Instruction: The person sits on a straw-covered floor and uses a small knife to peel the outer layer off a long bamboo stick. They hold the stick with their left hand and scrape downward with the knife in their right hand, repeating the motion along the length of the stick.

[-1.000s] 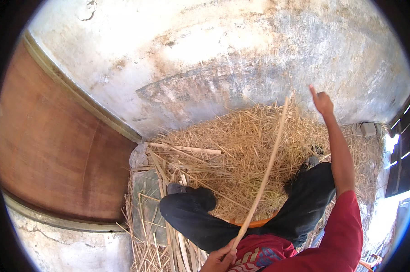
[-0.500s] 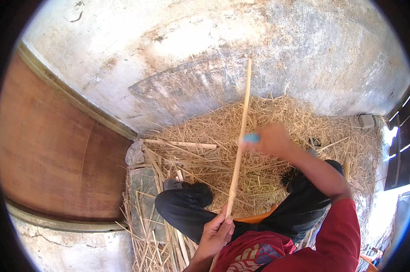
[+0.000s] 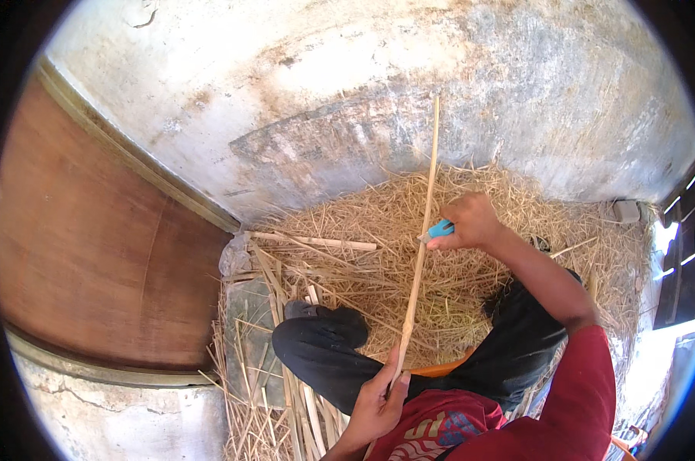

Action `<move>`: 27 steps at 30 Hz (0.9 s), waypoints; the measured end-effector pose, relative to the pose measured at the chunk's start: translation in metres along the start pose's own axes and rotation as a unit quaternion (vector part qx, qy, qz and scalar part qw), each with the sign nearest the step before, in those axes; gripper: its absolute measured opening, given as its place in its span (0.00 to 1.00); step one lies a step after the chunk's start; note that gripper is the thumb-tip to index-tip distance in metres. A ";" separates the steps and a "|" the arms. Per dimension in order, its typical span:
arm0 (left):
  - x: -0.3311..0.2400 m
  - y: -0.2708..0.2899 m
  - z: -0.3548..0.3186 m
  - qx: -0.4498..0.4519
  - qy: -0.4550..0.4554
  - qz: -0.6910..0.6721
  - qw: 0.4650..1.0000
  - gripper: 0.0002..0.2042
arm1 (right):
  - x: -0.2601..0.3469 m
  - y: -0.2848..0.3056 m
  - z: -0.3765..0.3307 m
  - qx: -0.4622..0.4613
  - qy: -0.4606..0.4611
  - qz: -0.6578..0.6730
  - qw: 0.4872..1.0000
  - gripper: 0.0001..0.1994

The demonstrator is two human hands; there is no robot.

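Note:
A long thin bamboo stick (image 3: 422, 238) stands nearly upright in front of me, its top end against the wall. My left hand (image 3: 378, 403) grips its lower end near my lap. My right hand (image 3: 469, 223) holds a small knife with a blue handle (image 3: 438, 230) against the stick, about halfway up. I sit cross-legged in dark trousers (image 3: 332, 353) and a red shirt on a heap of pale shavings (image 3: 378, 230).
A stained concrete wall (image 3: 378, 92) rises behind the heap. A brown wooden door (image 3: 94, 246) stands at the left. Split bamboo strips (image 3: 309, 240) and flat slats (image 3: 286, 384) lie at my left knee. An orange object (image 3: 440, 369) shows under my leg.
My right hand came down from high at the right and set the blue knife on the stick. The stick swung from a rightward lean to nearly upright. The left hand kept its grip.

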State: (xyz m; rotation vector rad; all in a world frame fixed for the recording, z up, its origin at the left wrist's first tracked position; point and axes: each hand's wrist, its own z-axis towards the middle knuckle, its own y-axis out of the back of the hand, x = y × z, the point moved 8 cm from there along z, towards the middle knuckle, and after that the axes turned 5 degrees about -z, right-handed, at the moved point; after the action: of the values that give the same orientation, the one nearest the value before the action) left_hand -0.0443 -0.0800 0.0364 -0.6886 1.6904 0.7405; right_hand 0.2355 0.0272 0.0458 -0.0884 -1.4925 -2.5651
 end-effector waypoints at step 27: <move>0.018 0.009 0.001 0.001 0.090 -0.112 0.990 0.23 | 0.071 0.014 -0.033 0.254 -0.007 0.046 0.966 0.42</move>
State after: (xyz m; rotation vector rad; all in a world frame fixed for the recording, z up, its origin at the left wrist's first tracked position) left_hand -0.0542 -0.0751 0.0203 -0.9498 1.7388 0.5304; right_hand 0.1693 -0.0167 0.0515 -0.1048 -2.0424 -2.0387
